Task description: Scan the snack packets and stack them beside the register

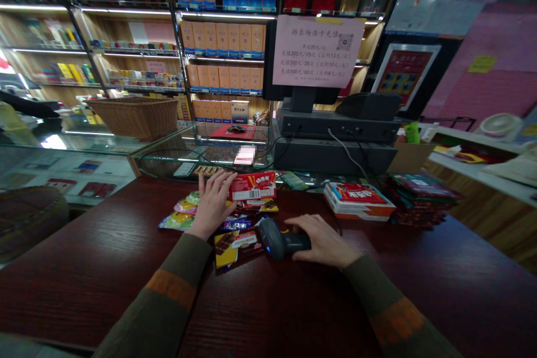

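My left hand (215,201) is closed on the left end of a red snack box (253,186), whose printed face and barcode are toward me. Beneath and beside that hand lie colourful snack packets (183,210), partly covered by it. My right hand (325,239) grips the handle of a dark barcode scanner (273,238), which shows a small blue light. The scanner's head overlaps the right end of a brown and yellow chocolate packet (235,247) on the dark wooden counter (268,307). A small purple packet (237,225) lies just above the chocolate.
A stack of red and white boxes (356,201) and a pile of dark packets (422,198) stand at the right. Behind are a cash register (335,134), cables, a glass display case (197,148), a wicker basket (136,117) and stocked shelves.
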`<state>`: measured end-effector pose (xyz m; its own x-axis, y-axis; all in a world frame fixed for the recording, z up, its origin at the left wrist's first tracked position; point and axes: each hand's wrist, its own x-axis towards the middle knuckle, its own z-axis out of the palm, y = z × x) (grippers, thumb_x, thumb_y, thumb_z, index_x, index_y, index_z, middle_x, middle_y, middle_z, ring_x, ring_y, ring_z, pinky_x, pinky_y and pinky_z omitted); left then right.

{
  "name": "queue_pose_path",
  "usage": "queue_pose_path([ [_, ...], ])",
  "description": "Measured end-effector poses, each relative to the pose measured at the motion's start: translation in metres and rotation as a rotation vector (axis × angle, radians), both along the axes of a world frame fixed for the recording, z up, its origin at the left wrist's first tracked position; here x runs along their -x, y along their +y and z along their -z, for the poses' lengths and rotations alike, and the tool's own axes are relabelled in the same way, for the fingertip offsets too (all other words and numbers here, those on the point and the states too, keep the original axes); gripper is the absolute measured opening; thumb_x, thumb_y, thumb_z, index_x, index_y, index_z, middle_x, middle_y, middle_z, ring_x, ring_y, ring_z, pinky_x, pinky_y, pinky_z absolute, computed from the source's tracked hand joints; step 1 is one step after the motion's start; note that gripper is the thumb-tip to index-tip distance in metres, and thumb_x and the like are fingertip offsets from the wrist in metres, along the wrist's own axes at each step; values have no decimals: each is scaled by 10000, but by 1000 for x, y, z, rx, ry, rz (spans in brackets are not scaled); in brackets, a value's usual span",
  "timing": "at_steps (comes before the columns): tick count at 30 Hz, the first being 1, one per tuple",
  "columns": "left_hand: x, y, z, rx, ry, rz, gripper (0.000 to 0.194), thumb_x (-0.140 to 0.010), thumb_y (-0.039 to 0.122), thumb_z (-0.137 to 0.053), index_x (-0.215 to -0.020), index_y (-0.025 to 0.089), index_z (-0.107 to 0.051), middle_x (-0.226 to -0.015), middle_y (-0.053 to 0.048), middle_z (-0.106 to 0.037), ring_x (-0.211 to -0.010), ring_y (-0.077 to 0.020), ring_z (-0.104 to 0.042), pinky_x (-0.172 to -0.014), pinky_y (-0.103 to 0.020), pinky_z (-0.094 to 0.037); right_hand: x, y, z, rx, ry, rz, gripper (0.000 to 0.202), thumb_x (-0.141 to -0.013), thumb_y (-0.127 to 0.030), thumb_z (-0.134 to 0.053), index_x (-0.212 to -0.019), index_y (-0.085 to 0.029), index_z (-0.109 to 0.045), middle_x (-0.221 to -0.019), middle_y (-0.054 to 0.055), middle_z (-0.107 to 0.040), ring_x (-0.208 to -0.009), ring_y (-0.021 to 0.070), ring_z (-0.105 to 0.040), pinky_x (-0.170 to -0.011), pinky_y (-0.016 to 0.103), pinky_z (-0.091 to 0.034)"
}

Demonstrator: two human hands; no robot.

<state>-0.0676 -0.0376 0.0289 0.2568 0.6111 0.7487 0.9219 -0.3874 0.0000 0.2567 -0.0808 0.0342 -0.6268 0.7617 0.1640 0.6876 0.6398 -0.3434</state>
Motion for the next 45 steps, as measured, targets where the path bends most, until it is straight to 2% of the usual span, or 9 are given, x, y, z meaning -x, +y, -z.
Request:
queue_pose_path([
  [6,1,1,2,1,-3,1,691,-822,261,-659,-1477,216,-444,-1415,-116,-575,-1409,-316,-422,-1262,-592,-3,-1,1,6,-64,27,-2,476,-783,-258,-709,-1246,-209,-608,-1187,93,-708,-1083,265,-647,-961,416,-433],
  [12,0,0,1,9,-6,8,696,-821,256,-657,-1482,221,-441,-1429,-113,-565,-1414,-312,-416,-1263,-590,17,2,6,15,-202,94,-8,509,-806,-249,-675,-1299,-174,-572,-1236,113,-695,-1115,262,-638,-995,431,-422],
  [18,-3,0,1,31,4,10,707,-820,244,-656,-1492,227,-436,-1441,-123,-556,-1421,-320,-409,-1259,-601,14,11,10,9,-321,173,31,465,-830,-256,-663,-1283,-187,-585,-1144,107,-711,-1054,265,-648,-972,436,-432],
  [22,-5,-1,1,29,1,13,737,-811,229,-661,-1506,235,-418,-1446,-120,-550,-1426,-322,-403,-1260,-605,1,20,9,3,-330,195,18,437,-836,-259,-661,-1265,-208,-598,-1069,94,-716,-1012,264,-655,-970,446,-431],
  [38,-2,3,5,-22,-24,-13,682,-816,209,-637,-1474,217,-455,-1436,-112,-568,-1420,-300,-419,-1264,-577,5,23,3,2,-328,191,-60,403,-808,-237,-695,-1197,-208,-592,-1096,85,-719,-1034,264,-643,-1005,462,-396],
  [45,-2,3,5,-18,-21,-23,687,-818,216,-644,-1477,216,-448,-1439,-113,-566,-1425,-303,-413,-1264,-579,6,20,3,3,-307,186,-61,428,-829,-261,-693,-1240,-219,-581,-1134,90,-716,-1047,260,-641,-1023,475,-387],
])
